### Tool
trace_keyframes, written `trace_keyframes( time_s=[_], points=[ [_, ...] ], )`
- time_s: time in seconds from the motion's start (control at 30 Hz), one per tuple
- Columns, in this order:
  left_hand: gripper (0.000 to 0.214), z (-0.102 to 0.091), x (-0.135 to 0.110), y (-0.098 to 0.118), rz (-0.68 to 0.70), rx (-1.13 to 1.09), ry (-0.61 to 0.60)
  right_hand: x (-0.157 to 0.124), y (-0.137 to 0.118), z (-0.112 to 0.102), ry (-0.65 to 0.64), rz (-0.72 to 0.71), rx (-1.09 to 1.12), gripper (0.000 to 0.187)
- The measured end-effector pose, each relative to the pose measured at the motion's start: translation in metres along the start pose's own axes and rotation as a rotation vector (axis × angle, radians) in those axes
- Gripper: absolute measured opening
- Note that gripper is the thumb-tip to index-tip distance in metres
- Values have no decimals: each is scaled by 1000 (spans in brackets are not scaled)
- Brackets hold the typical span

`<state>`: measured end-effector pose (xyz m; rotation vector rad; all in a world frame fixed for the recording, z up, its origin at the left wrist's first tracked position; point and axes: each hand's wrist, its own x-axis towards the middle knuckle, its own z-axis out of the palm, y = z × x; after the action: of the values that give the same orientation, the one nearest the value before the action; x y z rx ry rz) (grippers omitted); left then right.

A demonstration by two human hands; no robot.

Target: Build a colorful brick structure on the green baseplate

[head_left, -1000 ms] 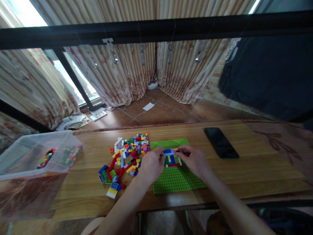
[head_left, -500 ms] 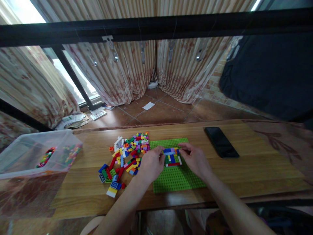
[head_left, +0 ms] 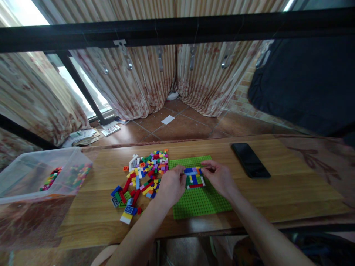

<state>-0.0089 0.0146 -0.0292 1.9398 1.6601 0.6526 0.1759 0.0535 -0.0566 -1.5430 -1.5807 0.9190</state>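
Observation:
A small build of toy building bricks (head_left: 195, 180) in blue, red, white, yellow and green sits on the green studded baseplate (head_left: 195, 207). My left hand (head_left: 171, 186) is at the left end of its far row, thumb and fingers pinched there. From the other side, my right hand (head_left: 221, 178) pinches the right end of the same row, which is mostly blue with purple and orange bits. Whether the row is pressed down or slightly raised, I cannot tell. My fingers partly cover both ends of the build.
Loose bricks (head_left: 151, 173) of many colours lie heaped left of the baseplate on the wooden table (head_left: 91, 218). A clear plastic bin (head_left: 24, 171) with some bricks in it stands at the far left. To the right lies a black phone (head_left: 250, 160). Curtains hang beyond the table.
The whole view has shifted very slightly. Both hands keep the same grip at the ends of the brick row.

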Motion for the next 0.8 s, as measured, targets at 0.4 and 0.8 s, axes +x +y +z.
trace_keyframes(
  time_s=[0.4, 0.8],
  points=[
    [13, 7, -1, -1, 10, -19, 42, 1, -5, 0, -38, 53, 34, 23],
    [33, 11, -1, 6, 22, -24, 4, 4, 4, -13, 27, 41, 15, 24]
  ],
)
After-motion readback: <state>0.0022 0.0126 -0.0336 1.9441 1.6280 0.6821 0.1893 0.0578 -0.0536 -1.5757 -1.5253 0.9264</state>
